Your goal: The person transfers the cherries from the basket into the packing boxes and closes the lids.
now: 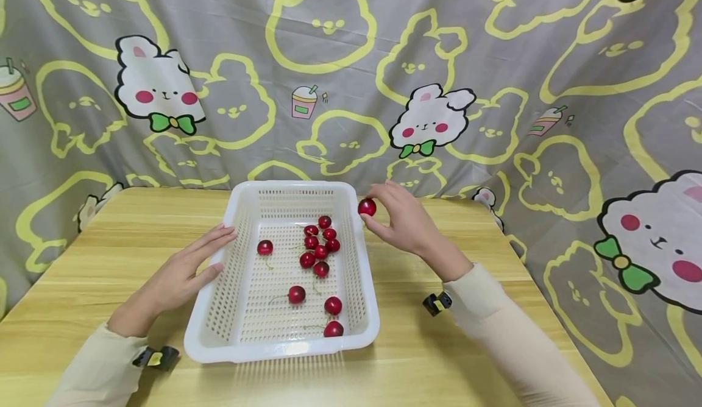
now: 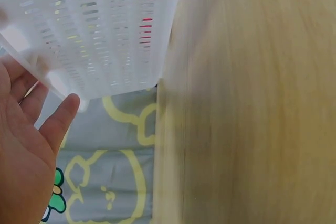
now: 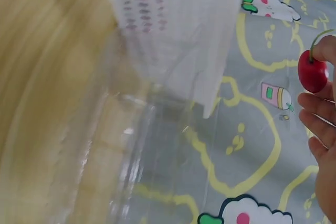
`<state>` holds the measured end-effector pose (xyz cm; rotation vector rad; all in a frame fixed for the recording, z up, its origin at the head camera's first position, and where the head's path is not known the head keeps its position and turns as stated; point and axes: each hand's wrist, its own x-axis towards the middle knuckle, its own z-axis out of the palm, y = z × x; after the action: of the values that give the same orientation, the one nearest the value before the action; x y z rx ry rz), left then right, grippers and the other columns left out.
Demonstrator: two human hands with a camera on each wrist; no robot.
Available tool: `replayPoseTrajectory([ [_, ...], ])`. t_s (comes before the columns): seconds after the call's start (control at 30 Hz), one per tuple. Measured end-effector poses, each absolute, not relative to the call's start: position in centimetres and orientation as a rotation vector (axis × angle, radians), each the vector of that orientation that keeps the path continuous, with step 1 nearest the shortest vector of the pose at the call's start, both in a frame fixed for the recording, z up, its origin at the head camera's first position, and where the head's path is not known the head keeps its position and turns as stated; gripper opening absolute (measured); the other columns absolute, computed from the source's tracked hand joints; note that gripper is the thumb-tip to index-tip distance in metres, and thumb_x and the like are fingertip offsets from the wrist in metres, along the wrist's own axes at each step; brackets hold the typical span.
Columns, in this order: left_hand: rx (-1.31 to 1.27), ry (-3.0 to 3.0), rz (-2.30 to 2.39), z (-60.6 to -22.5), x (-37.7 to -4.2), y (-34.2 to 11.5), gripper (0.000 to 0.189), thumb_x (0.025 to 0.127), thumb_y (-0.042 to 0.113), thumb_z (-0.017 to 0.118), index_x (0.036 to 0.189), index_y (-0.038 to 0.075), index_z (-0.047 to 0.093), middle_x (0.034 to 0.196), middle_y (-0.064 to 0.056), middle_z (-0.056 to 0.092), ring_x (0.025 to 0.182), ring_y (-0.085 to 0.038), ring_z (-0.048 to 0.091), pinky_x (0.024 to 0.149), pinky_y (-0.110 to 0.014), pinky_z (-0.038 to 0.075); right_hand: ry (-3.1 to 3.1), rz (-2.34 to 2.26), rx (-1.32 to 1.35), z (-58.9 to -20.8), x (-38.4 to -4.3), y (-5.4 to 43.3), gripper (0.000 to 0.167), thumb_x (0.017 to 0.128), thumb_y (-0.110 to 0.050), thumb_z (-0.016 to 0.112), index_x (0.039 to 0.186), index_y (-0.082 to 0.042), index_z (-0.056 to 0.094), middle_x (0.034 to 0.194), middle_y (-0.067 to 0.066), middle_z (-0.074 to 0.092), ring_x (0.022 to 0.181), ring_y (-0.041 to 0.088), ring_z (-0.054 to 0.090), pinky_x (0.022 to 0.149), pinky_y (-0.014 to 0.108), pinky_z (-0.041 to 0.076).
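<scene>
A white perforated plastic basket (image 1: 282, 351) stands on the table, with several dark red cherries (image 1: 320, 251) on its bottom, mostly toward the right side. Above the basket's right rim, my right hand (image 1: 403, 221) pinches one cherry (image 1: 367, 207) between thumb and fingers. In the right wrist view the green stem of this held cherry (image 3: 313, 72) shows, curving up past the thumb. My left hand (image 1: 183, 270) rests on the left rim with its fingers extended. The left wrist view shows that hand (image 2: 26, 140) at the basket's outer edge (image 2: 113, 72).
A clear plastic container (image 3: 128, 145) appears beside the basket in the right wrist view; it is hard to make out from the head view. The wooden table (image 1: 428, 358) ends at the back against a grey curtain (image 1: 351, 29) printed with cartoon animals.
</scene>
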<state>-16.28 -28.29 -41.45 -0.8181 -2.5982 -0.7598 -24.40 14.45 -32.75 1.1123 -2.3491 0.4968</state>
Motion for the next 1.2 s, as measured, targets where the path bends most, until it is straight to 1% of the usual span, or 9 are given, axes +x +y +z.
replayPoseTrajectory([
  [0.1, -0.821, -2.602, -0.767, -41.4, -16.3, -28.2, 0.056, 0.093, 0.015, 0.064, 0.146, 0.016, 0.047, 0.153, -0.001, 0.04, 0.145, -0.013, 0.023, 0.099, -0.058, 0.04, -2.335, 0.46, 1.115, -33.4, -24.3, 15.4, 0.028, 0.089, -0.029, 0.066, 0.107, -0.007, 0.062, 0.107, 0.007, 0.064, 0.103, 0.026, 0.058, 0.101, 0.043, 0.041],
  [0.17, -0.822, -2.605, -0.772, -41.5, -16.3, -28.2, 0.056, 0.093, 0.014, 0.064, 0.146, 0.015, 0.047, 0.153, -0.001, 0.039, 0.145, -0.012, 0.023, 0.095, -0.064, 0.04, -2.344, 0.439, 1.102, -33.9, -24.1, 16.0, 0.028, 0.089, -0.03, 0.066, 0.106, -0.008, 0.062, 0.105, 0.006, 0.063, 0.101, 0.025, 0.058, 0.095, 0.044, 0.045],
  [0.23, -0.816, -2.608, -0.775, -41.5, -16.2, -28.2, 0.056, 0.093, 0.014, 0.064, 0.146, 0.015, 0.047, 0.153, -0.001, 0.039, 0.145, -0.012, 0.022, 0.096, -0.062, 0.04, -2.358, 0.421, 1.087, -34.4, -23.9, 16.5, 0.027, 0.089, -0.03, 0.066, 0.106, -0.008, 0.063, 0.104, 0.005, 0.064, 0.101, 0.025, 0.059, 0.091, 0.044, 0.047],
  [0.4, -0.807, -2.606, -0.771, -41.5, -16.1, -28.2, 0.055, 0.093, 0.013, 0.063, 0.146, 0.014, 0.048, 0.153, -0.001, 0.039, 0.145, -0.013, 0.023, 0.101, -0.056, 0.039, -2.39, 0.396, 1.059, -35.7, -23.5, 17.6, 0.027, 0.09, -0.03, 0.066, 0.105, -0.008, 0.062, 0.105, 0.006, 0.064, 0.102, 0.026, 0.059, 0.09, 0.045, 0.048],
  [0.6, -0.828, -2.599, -0.781, -41.4, -16.2, -28.2, 0.055, 0.093, 0.013, 0.063, 0.146, 0.013, 0.047, 0.153, -0.002, 0.039, 0.145, -0.014, 0.023, 0.095, -0.065, 0.04, -2.414, 0.371, 1.026, -37.3, -23.0, 18.8, 0.027, 0.089, -0.03, 0.068, 0.103, -0.007, 0.063, 0.102, 0.006, 0.064, 0.098, 0.026, 0.061, 0.088, 0.043, 0.049],
  [0.8, -0.81, -2.607, -0.777, -41.4, -16.1, -28.2, 0.055, 0.093, 0.013, 0.063, 0.146, 0.014, 0.047, 0.154, -0.001, 0.039, 0.145, -0.012, 0.022, 0.096, -0.063, 0.039, -2.475, 0.393, 0.969, -38.5, -22.6, 19.8, 0.03, 0.089, -0.031, 0.069, 0.106, -0.007, 0.063, 0.102, 0.007, 0.065, 0.097, 0.027, 0.062, 0.088, 0.045, 0.049],
  [1.0, -0.815, -2.607, -0.775, -41.6, -16.1, -28.2, 0.056, 0.093, 0.013, 0.063, 0.146, 0.016, 0.047, 0.154, 0.0, 0.038, 0.146, -0.012, 0.022, 0.099, -0.06, 0.038, -2.572, 0.492, 0.876, -39.7, -21.8, 20.5, 0.029, 0.089, -0.031, 0.07, 0.107, -0.009, 0.064, 0.102, 0.005, 0.064, 0.094, 0.024, 0.063, 0.081, 0.042, 0.053],
  [1.13, -0.819, -2.603, -0.785, -41.6, -16.1, -28.2, 0.056, 0.093, 0.013, 0.063, 0.146, 0.016, 0.047, 0.153, -0.001, 0.039, 0.146, -0.013, 0.022, 0.101, -0.059, 0.038, -2.617, 0.567, 0.826, -40.3, -21.3, 20.8, 0.027, 0.089, -0.031, 0.071, 0.106, -0.011, 0.064, 0.099, 0.002, 0.063, 0.088, 0.022, 0.063, 0.075, 0.038, 0.053],
  [1.2, -0.828, -2.599, -0.792, -41.6, -16.1, -28.2, 0.056, 0.093, 0.012, 0.063, 0.146, 0.015, 0.047, 0.153, -0.002, 0.039, 0.146, -0.013, 0.021, 0.098, -0.062, 0.038, -2.636, 0.578, 0.806, -40.5, -21.1, 21.0, 0.026, 0.089, -0.03, 0.071, 0.105, -0.012, 0.064, 0.097, -0.001, 0.062, 0.084, 0.019, 0.061, 0.071, 0.035, 0.052],
])
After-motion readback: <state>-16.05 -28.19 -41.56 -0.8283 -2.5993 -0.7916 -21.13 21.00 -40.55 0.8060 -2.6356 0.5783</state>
